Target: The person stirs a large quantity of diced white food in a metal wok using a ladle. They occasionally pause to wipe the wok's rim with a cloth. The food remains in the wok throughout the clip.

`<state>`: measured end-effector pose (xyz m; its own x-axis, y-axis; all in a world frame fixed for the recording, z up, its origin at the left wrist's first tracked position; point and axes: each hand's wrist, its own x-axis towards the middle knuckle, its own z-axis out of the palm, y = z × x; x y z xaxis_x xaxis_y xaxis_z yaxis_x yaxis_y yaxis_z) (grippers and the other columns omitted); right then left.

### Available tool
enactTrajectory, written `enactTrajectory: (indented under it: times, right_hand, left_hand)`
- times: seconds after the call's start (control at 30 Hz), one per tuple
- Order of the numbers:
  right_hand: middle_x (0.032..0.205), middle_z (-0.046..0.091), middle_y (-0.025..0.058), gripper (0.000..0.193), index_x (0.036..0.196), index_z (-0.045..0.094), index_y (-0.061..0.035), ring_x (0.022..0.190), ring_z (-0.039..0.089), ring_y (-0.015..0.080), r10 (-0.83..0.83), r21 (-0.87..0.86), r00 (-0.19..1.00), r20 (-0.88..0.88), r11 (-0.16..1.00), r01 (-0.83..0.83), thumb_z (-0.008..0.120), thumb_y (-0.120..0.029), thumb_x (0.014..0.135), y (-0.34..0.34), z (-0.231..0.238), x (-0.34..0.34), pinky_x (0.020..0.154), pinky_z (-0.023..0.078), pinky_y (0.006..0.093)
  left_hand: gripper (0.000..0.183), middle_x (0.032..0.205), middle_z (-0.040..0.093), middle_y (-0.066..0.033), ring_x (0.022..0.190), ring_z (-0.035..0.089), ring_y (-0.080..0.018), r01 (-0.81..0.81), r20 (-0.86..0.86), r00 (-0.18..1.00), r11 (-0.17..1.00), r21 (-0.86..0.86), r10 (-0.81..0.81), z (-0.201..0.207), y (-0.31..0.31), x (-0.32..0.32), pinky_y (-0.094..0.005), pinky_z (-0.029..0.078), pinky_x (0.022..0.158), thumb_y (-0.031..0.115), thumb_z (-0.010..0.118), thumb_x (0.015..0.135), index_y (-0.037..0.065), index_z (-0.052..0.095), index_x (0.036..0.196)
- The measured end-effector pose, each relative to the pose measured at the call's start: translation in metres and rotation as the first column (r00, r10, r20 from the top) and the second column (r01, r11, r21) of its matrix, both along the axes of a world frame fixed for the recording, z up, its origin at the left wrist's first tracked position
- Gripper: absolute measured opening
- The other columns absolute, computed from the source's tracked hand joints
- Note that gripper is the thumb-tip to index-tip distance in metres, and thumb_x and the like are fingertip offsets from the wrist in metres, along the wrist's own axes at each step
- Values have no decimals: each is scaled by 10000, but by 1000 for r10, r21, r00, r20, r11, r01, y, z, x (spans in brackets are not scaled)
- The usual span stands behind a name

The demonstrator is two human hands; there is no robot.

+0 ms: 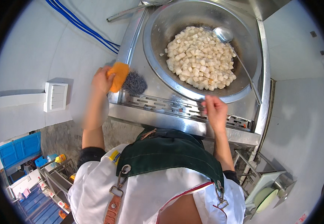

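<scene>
Steel stove top, wok set in, steel wool

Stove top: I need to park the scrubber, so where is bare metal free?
Bare steel lies left of the wok, behind the left hand and scrubber. The slotted front strip is open mid-way. The wok, with cubes and ladle, is crowded.

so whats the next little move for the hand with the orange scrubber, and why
Probably press the scrubber down and drag it rightward along the slotted steel ledge. The left hand holds it at the ledge's left corner, with its dark wire pad over the steel, while the right hand rests further along that ledge.
</scene>
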<state>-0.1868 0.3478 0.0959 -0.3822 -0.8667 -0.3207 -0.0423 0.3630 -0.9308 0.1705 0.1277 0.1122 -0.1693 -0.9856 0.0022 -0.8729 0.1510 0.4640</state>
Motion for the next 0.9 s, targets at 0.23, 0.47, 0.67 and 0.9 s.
enactTrajectory:
  times: [0.23, 0.47, 0.67, 0.9]
  right_hand:
    - [1107, 652, 112, 371, 1249, 612, -90, 985, 625, 176, 333, -548, 923, 194, 817, -180, 640, -51, 881, -43, 36, 97, 833, 506, 284]
    - [1020, 681, 147, 262, 1123, 635, -38, 948, 664, 301, 62, -404, 997, -35, 912, -71, 673, -97, 871, -9, 3, 70, 826, 516, 343]
    - [850, 685, 166, 333, 1061, 572, -89, 798, 684, 332, -29, -27, 873, -487, 999, 18, 645, -369, 896, 59, -20, -16, 694, 522, 404]
    - [889, 673, 207, 256, 944, 690, -27, 837, 656, 389, 357, 577, 533, -767, 747, 330, 663, -245, 814, 131, -15, -204, 746, 534, 454]
  left_hand:
    - [222, 960, 612, -59, 890, 607, -120, 204, -599, 797, 968, 148, -77, 72, 86, -72, -286, 508, 707, 178, 548, 968, 34, 550, 1137]
    - [167, 856, 615, -79, 887, 644, -230, 388, -556, 822, 833, 395, -119, 34, 147, -151, -345, 517, 705, 165, 554, 956, 51, 527, 1075]
    - [154, 803, 621, -116, 830, 626, -279, 709, -118, 703, 676, 200, -702, 1, 126, -134, -356, 490, 705, 167, 673, 842, 62, 613, 938]
    - [243, 992, 585, -96, 973, 551, -296, 679, 427, 657, 734, 21, -621, -39, 36, -65, -451, 449, 839, 106, 638, 764, 95, 632, 1006]
